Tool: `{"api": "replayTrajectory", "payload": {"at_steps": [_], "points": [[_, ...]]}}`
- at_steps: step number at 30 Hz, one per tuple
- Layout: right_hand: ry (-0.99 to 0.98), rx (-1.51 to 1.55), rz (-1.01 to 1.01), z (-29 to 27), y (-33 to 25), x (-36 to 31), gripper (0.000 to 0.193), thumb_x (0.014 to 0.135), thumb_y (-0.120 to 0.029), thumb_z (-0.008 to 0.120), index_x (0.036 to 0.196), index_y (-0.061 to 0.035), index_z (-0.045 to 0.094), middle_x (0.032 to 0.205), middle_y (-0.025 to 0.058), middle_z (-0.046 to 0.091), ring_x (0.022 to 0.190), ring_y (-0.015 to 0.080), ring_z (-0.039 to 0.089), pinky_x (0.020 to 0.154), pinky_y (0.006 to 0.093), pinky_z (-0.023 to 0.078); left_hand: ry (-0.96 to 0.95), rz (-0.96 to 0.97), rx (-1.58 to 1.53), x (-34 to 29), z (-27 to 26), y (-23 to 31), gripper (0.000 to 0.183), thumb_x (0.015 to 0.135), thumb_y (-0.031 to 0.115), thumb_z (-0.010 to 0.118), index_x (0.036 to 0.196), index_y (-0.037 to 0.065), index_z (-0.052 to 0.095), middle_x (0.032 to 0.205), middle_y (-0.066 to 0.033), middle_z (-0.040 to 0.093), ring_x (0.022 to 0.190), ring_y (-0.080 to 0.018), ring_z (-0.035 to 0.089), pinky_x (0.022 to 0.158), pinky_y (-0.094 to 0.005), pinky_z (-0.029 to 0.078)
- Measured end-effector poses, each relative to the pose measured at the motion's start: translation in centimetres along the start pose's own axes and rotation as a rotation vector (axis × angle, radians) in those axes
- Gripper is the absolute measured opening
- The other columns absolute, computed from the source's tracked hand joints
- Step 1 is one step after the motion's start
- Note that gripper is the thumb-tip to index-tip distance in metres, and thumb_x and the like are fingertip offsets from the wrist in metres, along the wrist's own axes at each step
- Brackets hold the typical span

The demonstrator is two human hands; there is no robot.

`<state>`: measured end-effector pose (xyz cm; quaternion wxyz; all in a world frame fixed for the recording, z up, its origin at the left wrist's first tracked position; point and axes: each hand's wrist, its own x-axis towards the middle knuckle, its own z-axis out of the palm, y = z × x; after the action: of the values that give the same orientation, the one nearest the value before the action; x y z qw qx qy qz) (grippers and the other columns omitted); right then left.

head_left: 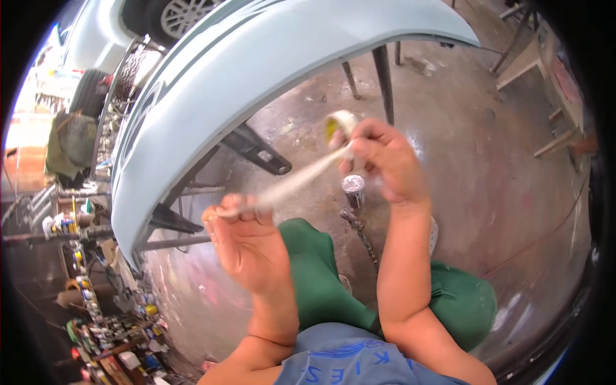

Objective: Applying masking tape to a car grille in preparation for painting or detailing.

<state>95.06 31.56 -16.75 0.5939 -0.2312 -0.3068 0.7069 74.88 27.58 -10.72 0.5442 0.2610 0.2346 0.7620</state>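
Observation:
A strip of pale masking tape (303, 180) stretches slantwise between my two hands, blurred by motion. My left hand (249, 247) is turned palm up and pinches the strip's lower end between thumb and fingertips. Higher up and to the right, my right hand (393, 165) grips the tape roll (345, 120), whose inner core looks yellow. Beyond both hands curves a light blue-grey car bumper (276, 61), raised off the floor on dark legs. Neither hand touches it.
Below the bumper hangs a black bracket (256, 151). A foil-topped can (353, 185) stands on the stained concrete floor (494, 205) near my feet. Cluttered bottles and boxes (122, 346) fill the lower left. A wooden frame (532, 64) is at the right, a tyre (88, 93) at the left.

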Motion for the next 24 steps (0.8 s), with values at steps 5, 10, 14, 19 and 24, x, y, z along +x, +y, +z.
{"api": "replayTrajectory", "payload": {"at_steps": [5, 10, 14, 19, 24], "points": [[0.089, -0.332, -0.193, 3.0, -0.9, 3.6, 0.020, 0.090, -0.015, 0.071, 0.101, 0.0007, 0.065, 0.095, 0.0051, 0.067, 0.087, 0.0117, 0.063, 0.081, 0.0269, 0.051, -0.035, 0.138, 0.258, 1.2, -4.0, -0.3, 0.014, 0.105, 0.018, 0.046, 0.115, 0.011, 0.053, 0.145, -0.0201, 0.050, 0.127, -0.0259, 0.055, 0.100, -0.0416, 0.051], [0.111, -0.333, -0.293, 5.8, 1.1, 5.8, 0.025, 0.088, -0.013, 0.072, 0.102, 0.0042, 0.060, 0.098, 0.0076, 0.065, 0.086, 0.0141, 0.062, 0.079, 0.0280, 0.050, 0.087, 0.327, 0.324, 4.0, -1.9, -2.2, 0.024, 0.099, 0.002, 0.056, 0.119, 0.004, 0.044, 0.136, -0.0196, 0.054, 0.121, -0.0238, 0.057, 0.103, -0.0414, 0.048], [0.280, -0.273, -0.468, 6.7, 1.7, 6.3, 0.026, 0.085, -0.012, 0.074, 0.102, 0.0038, 0.062, 0.090, 0.0078, 0.067, 0.079, 0.0165, 0.064, 0.077, 0.0289, 0.050, 0.093, 0.390, 0.303, 5.1, -1.4, -2.9, 0.028, 0.098, 0.002, 0.058, 0.118, 0.001, 0.037, 0.128, -0.0199, 0.055, 0.113, -0.0216, 0.060, 0.101, -0.0387, 0.050], [0.217, -0.194, -0.392, 7.4, 1.5, 5.6, 0.024, 0.090, -0.009, 0.068, 0.109, 0.0019, 0.058, 0.096, 0.0095, 0.067, 0.085, 0.0171, 0.066, 0.083, 0.0306, 0.053, 0.096, 0.378, 0.259, 5.4, -0.7, -2.9, 0.034, 0.096, 0.000, 0.060, 0.117, -0.003, 0.033, 0.117, -0.0191, 0.057, 0.106, -0.0257, 0.064, 0.096, -0.0397, 0.056], [0.295, -0.211, -0.426, 6.7, 2.5, 7.1, 0.025, 0.090, -0.009, 0.068, 0.110, 0.0014, 0.057, 0.099, 0.0088, 0.067, 0.084, 0.0161, 0.065, 0.083, 0.0303, 0.053, 0.088, 0.381, 0.265, 6.4, -1.2, -3.8, 0.039, 0.094, -0.003, 0.060, 0.121, -0.004, 0.032, 0.116, -0.0188, 0.057, 0.108, -0.0293, 0.065, 0.095, -0.0416, 0.058]]}}
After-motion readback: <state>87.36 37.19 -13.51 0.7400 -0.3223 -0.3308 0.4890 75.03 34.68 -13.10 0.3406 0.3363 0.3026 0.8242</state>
